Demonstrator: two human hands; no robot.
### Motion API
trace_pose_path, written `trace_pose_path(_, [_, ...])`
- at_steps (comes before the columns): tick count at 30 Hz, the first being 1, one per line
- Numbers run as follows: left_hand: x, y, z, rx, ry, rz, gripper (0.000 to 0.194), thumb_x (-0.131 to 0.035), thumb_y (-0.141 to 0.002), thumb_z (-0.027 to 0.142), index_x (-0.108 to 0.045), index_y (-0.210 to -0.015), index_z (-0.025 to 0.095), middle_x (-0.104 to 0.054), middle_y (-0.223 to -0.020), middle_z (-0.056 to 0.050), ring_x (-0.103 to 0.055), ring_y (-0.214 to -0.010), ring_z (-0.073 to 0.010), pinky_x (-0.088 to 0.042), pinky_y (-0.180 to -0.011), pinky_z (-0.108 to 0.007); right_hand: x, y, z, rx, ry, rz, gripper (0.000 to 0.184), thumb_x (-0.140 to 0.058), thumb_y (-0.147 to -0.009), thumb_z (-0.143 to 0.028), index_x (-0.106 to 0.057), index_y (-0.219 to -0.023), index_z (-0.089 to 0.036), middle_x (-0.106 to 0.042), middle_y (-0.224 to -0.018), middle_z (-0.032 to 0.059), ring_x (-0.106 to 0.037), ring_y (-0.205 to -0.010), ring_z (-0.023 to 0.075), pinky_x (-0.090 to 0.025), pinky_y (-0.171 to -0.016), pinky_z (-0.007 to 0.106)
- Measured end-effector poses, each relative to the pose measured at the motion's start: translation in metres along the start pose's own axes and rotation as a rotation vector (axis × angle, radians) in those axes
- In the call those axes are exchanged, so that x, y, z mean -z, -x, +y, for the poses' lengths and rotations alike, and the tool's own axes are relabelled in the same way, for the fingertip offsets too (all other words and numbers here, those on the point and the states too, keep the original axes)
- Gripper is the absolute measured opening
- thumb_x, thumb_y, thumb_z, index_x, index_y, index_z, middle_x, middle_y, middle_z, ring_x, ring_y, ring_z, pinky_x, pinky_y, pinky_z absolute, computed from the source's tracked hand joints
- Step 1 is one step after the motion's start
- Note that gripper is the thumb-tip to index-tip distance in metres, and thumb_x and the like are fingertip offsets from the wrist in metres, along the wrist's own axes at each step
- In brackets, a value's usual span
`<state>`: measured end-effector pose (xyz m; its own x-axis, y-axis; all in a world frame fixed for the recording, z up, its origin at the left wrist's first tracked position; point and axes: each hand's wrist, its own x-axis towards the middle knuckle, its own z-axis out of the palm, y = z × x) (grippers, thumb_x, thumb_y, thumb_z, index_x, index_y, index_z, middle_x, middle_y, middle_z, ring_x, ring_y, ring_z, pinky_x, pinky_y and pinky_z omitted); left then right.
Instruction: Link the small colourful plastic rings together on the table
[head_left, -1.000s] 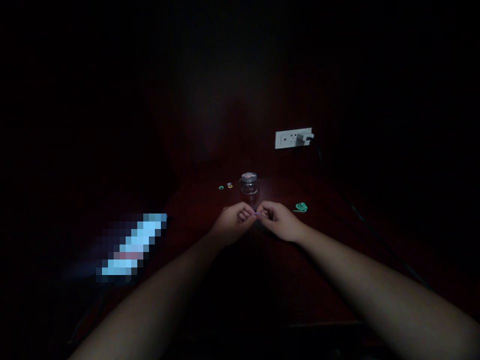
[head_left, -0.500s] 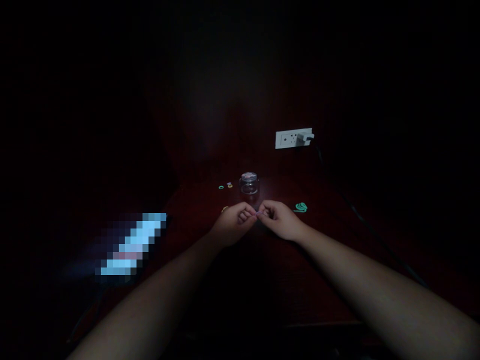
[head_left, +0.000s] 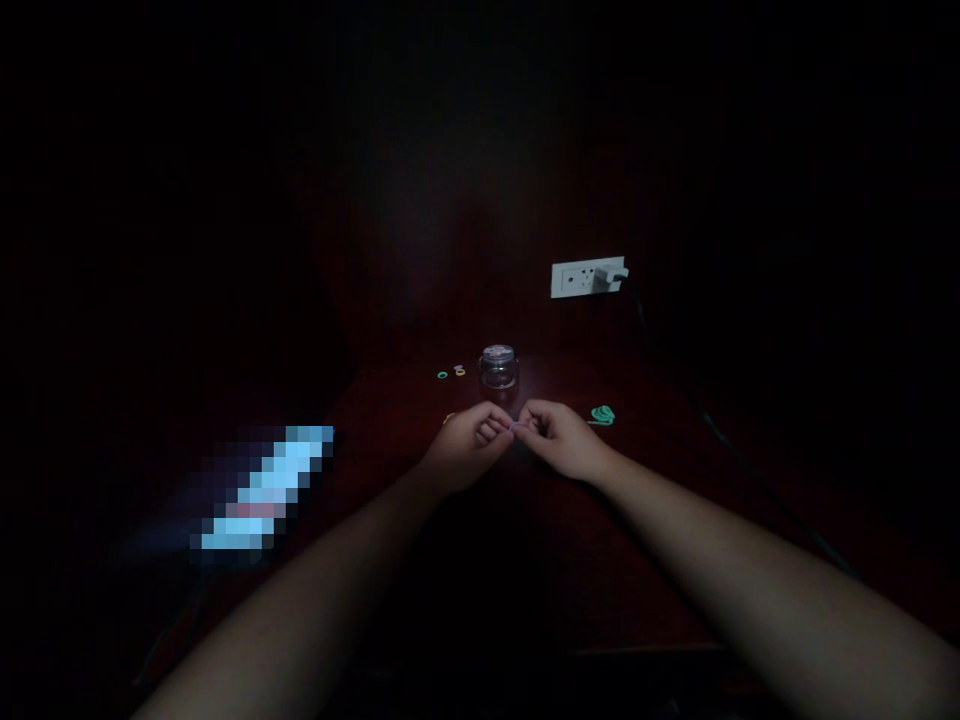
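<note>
Head view: fingers (head_left: 495, 412) pinch purple band (head_left: 517, 425); jar (head_left: 499, 373) beyond, table edge (head_left: 645, 649) nearer.

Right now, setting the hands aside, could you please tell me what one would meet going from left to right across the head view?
Pixelated bright patch → green ring → yellow ring → clear lidded jar → green coiled strip.

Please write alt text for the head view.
A person's left hand and right hand pinch a thin purplish strip at a dark table. A lidded clear jar stands beyond them, with small rings to its left and a green coil to its right.
</note>
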<state>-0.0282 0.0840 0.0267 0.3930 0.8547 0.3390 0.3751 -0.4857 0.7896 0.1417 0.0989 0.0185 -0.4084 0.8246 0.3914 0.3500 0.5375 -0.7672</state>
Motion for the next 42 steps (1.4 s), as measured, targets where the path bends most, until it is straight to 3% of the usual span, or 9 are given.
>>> trace_pose_path(7, [0.0034, 0.0005, 0.0034, -0.015, 0.027, -0.03, 0.02, -0.044, -0.08, 0.026, -0.057, -0.09, 0.014, -0.06, -0.076, -0.003, -0.053, -0.066, -0.0093, -0.042, -0.059, -0.019, 0.0005, -0.0003, -0.0008, 0.009, 0.006, -0.002, 0.022, -0.053, -0.074, -0.033, -0.046, -0.063, -0.015, -0.041, -0.053, -0.0041, -0.035, -0.049, 0.0071, -0.027, -0.047, 0.02])
trace_pose_path(42, [0.0001, 0.0003, 0.0019, 0.006, -0.004, -0.005, 0.022, -0.051, -0.077, 0.029, -0.06, -0.089, 0.014, -0.06, -0.072, -0.002, -0.048, -0.057, -0.0067, -0.038, -0.053, -0.017, 0.0019, 0.0002, -0.0016, -0.014, -0.023, 0.02, 0.017, -0.056, -0.07, -0.029, -0.046, -0.066, -0.016, -0.043, -0.054, -0.0041, -0.036, -0.048, 0.0067, -0.028, -0.045, 0.019])
